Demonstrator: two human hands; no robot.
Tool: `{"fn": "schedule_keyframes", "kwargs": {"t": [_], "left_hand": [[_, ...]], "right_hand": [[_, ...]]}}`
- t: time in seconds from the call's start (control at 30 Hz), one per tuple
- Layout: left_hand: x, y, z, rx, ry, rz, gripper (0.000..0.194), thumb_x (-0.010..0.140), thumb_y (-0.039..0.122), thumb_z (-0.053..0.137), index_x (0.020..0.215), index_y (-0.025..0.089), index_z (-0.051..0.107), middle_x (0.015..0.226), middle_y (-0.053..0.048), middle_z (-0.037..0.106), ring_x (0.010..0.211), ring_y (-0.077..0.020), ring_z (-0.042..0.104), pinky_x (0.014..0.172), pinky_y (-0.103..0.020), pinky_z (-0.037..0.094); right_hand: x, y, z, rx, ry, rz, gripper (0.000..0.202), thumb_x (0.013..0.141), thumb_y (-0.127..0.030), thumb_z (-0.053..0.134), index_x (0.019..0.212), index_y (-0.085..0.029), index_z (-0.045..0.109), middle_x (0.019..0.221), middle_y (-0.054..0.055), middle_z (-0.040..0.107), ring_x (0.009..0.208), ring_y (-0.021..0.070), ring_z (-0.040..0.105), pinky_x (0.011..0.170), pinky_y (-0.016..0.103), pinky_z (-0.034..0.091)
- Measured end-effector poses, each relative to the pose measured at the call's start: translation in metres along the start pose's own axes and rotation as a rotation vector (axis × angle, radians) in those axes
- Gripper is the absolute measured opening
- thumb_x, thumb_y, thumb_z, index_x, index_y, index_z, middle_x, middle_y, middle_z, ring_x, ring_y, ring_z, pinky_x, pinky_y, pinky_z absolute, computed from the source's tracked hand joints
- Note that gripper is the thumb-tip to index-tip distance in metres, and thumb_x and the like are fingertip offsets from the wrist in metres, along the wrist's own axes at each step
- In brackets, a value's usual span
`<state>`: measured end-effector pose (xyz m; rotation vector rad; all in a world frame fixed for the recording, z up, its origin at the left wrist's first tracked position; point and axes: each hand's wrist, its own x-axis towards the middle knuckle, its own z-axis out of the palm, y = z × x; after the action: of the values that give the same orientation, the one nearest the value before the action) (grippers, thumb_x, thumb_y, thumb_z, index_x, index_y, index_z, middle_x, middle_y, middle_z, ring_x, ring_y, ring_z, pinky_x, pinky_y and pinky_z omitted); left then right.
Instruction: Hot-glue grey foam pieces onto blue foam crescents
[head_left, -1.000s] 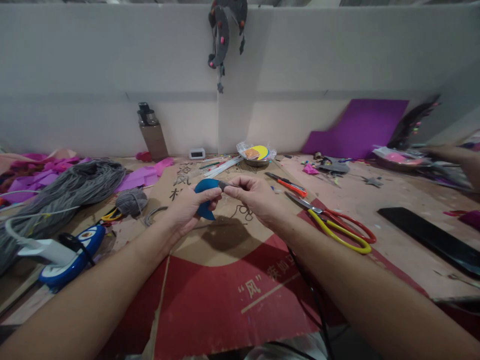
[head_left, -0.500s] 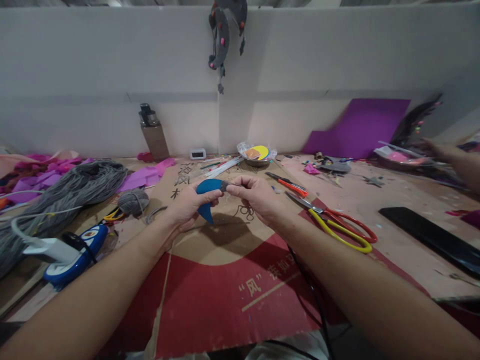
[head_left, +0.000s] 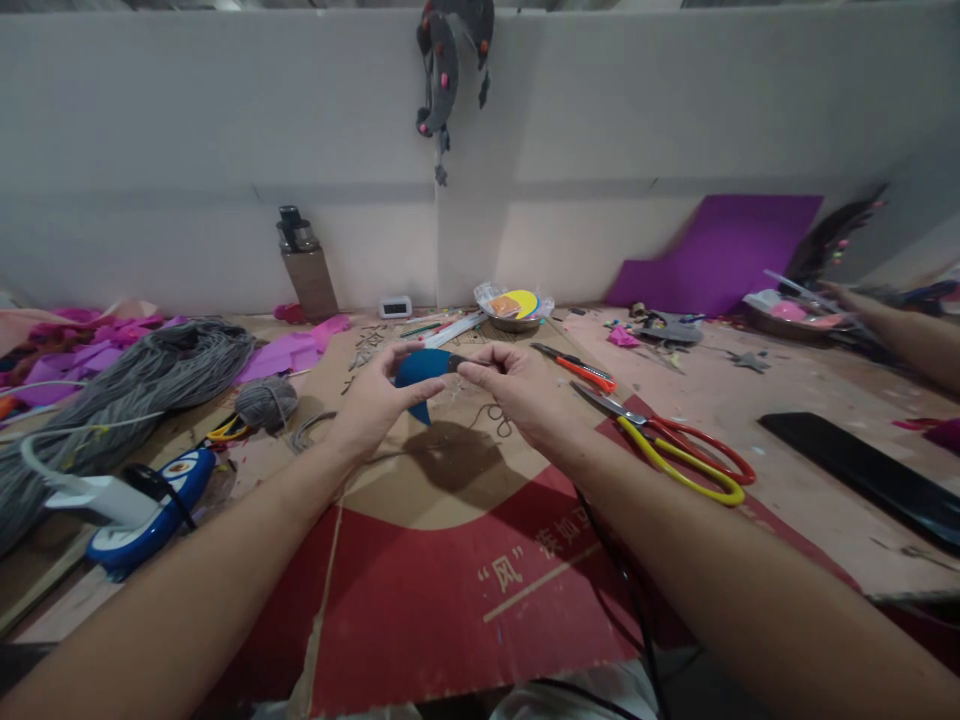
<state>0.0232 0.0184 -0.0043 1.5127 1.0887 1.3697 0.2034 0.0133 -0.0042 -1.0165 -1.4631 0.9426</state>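
A blue crescent [head_left: 421,370] is held above the cardboard, its upper tip wrapped in grey yarn [head_left: 455,363]. My left hand [head_left: 379,400] is closed on its left side, thumb in front and the other fingers partly hidden behind. At the wrapped tip, my right hand [head_left: 517,385] pinches with thumb and forefinger; the yarn between these fingers is mostly covered. A loose strand of grey yarn [head_left: 504,420] curls on the cardboard [head_left: 420,660] below. Right of my right hand lie large scissors [head_left: 664,445] with red and yellow handles and an orange utility knife [head_left: 585,370].
Grey yarn [head_left: 180,375], a small yarn ball [head_left: 266,403] and a blue power strip [head_left: 169,505] lie left. A black phone-like slab [head_left: 862,475] is right. Another person's hand [head_left: 862,305] is by a bowl [head_left: 795,322]. A grey crescent ornament [head_left: 444,80] hangs on the partition.
My left hand has turned and its fingers have lifted behind the crescent, which has risen and shifted slightly right. The loose yarn has slid right. The other person's hand has moved left.
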Motion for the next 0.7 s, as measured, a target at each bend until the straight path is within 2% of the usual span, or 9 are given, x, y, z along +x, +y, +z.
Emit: {"fn": "schedule_keyframes", "kwargs": {"t": [0.07, 0.1, 0.17, 0.27, 0.33, 0.37, 0.43, 0.6, 0.7], "left_hand": [[0.002, -0.001, -0.001, 0.036, 0.191, 0.067, 0.04, 0.063, 0.041, 0.079, 0.092, 0.018, 0.062, 0.083, -0.001, 0.06, 0.077, -0.0133, 0.054, 0.07, -0.024, 0.043], [0.002, -0.001, -0.002, 0.012, 0.257, 0.055, 0.034, 0.068, 0.046, 0.074, 0.082, 0.018, 0.061, 0.073, 0.001, 0.057, 0.068, -0.0118, 0.052, 0.064, -0.023, 0.041], [0.003, 0.001, -0.003, -0.107, 0.252, -0.077, 0.041, 0.075, 0.057, 0.063, 0.065, 0.017, 0.056, 0.057, 0.002, 0.048, 0.053, -0.0097, 0.043, 0.052, -0.023, 0.036], [0.001, 0.006, -0.003, -0.348, -0.038, -0.451, 0.057, 0.077, 0.068, 0.05, 0.058, 0.015, 0.058, 0.051, -0.001, 0.048, 0.045, -0.0101, 0.041, 0.047, -0.024, 0.035], [-0.002, 0.01, -0.001, -0.502, -0.234, -0.659, 0.065, 0.078, 0.071, 0.044, 0.068, 0.011, 0.065, 0.056, -0.006, 0.055, 0.049, -0.0127, 0.048, 0.049, -0.026, 0.039], [-0.003, 0.011, 0.0, -0.564, -0.296, -0.721, 0.067, 0.08, 0.07, 0.043, 0.074, 0.009, 0.068, 0.06, -0.009, 0.058, 0.052, -0.014, 0.051, 0.05, -0.026, 0.041], [-0.003, 0.013, 0.001, -0.656, -0.339, -0.766, 0.061, 0.083, 0.063, 0.045, 0.08, 0.007, 0.068, 0.066, -0.012, 0.061, 0.057, -0.0159, 0.056, 0.051, -0.027, 0.044], [-0.003, 0.005, 0.001, -0.705, -0.251, -0.643, 0.009, 0.076, 0.017, 0.063, 0.078, 0.009, 0.068, 0.064, -0.005, 0.062, 0.055, -0.0103, 0.056, 0.054, -0.022, 0.046], [-0.003, 0.001, 0.003, -0.655, -0.154, -0.593, 0.006, 0.07, 0.009, 0.069, 0.077, 0.01, 0.068, 0.064, -0.003, 0.062, 0.052, -0.0072, 0.053, 0.05, -0.019, 0.045]], "right_hand": [[0.0, -0.002, -0.002, -0.105, 0.074, -0.082, 0.02, 0.076, -0.034, 0.066, 0.069, -0.017, 0.058, 0.058, -0.005, 0.043, 0.053, 0.0084, 0.033, 0.051, 0.025, 0.026], [-0.001, -0.003, -0.002, -0.168, 0.102, -0.136, 0.018, 0.078, -0.031, 0.065, 0.069, -0.017, 0.058, 0.058, -0.005, 0.042, 0.054, 0.0086, 0.034, 0.052, 0.025, 0.028], [-0.002, -0.003, -0.004, -0.295, 0.146, -0.276, 0.015, 0.079, -0.027, 0.065, 0.069, -0.017, 0.059, 0.059, -0.005, 0.043, 0.055, 0.009, 0.036, 0.054, 0.025, 0.031], [-0.005, 0.0, -0.005, -0.463, 0.158, -0.529, 0.012, 0.082, -0.023, 0.064, 0.071, -0.017, 0.061, 0.065, -0.002, 0.049, 0.06, 0.0106, 0.043, 0.059, 0.026, 0.035], [-0.006, 0.002, -0.005, -0.55, 0.125, -0.661, 0.012, 0.085, -0.022, 0.061, 0.073, -0.017, 0.062, 0.069, 0.0, 0.053, 0.065, 0.0121, 0.048, 0.062, 0.026, 0.038], [-0.007, 0.003, -0.005, -0.587, 0.102, -0.71, 0.013, 0.086, -0.021, 0.059, 0.075, -0.017, 0.063, 0.07, 0.001, 0.055, 0.067, 0.0128, 0.05, 0.062, 0.026, 0.039], [-0.009, 0.004, -0.005, -0.655, 0.053, -0.789, 0.014, 0.089, -0.021, 0.056, 0.079, -0.018, 0.065, 0.072, 0.003, 0.057, 0.069, 0.0137, 0.052, 0.063, 0.026, 0.04], [-0.008, 0.007, -0.005, -0.751, 0.003, -0.918, 0.015, 0.091, -0.025, 0.054, 0.085, -0.02, 0.067, 0.072, 0.002, 0.058, 0.067, 0.0136, 0.052, 0.062, 0.026, 0.039], [-0.006, 0.011, -0.005, -0.765, -0.002, -0.897, 0.014, 0.092, -0.026, 0.053, 0.092, -0.021, 0.066, 0.078, 0.004, 0.06, 0.073, 0.0148, 0.055, 0.065, 0.027, 0.041]]}}
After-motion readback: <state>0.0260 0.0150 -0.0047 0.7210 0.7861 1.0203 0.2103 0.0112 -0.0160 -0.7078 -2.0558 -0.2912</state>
